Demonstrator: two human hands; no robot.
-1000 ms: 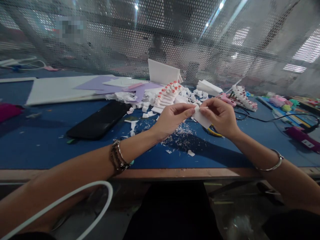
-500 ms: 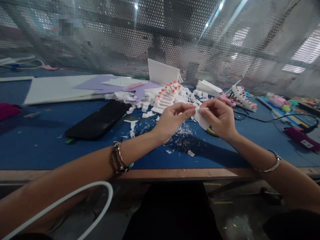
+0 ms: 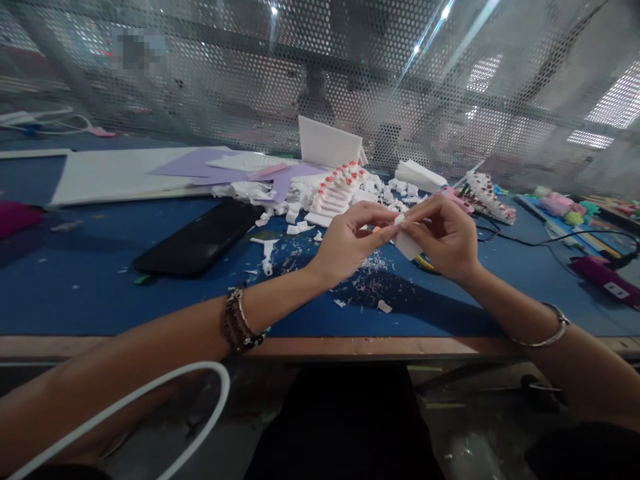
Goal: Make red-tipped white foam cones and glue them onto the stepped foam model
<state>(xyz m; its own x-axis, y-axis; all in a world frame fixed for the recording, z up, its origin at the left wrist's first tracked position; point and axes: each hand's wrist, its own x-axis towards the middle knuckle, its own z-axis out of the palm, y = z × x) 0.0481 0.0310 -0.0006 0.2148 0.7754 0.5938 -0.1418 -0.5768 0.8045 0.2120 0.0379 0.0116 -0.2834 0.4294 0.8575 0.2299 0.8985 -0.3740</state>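
Observation:
Both hands meet above the blue tabletop, pinching one small white foam piece (image 3: pixel 409 247). My left hand (image 3: pixel 350 243) is closed, its thumb and forefinger on the piece's upper left. My right hand (image 3: pixel 444 237) is closed too, gripping the same piece from the right; its lower corner hangs free below the fingers. Just behind them stands a white stepped foam model (image 3: pixel 336 190) with red-tipped bumps along its rows. White crumbs (image 3: pixel 370 267) and a loose scrap (image 3: pixel 385 306) lie on the table beneath the hands.
A black phone-like slab (image 3: pixel 200 240) lies left of the hands. Behind it are white sheets (image 3: pixel 115 177) and purple sheets (image 3: pixel 185 167). A white foam board (image 3: pixel 330 143) stands at the back. Rightward lie a red-spotted white model (image 3: pixel 483 193), a black cable and a purple tool (image 3: pixel 607 280).
The fingertips have drawn closer together around the white foam piece, hiding more of its top. The left fingers have shifted slightly right; the hold by both hands continues.

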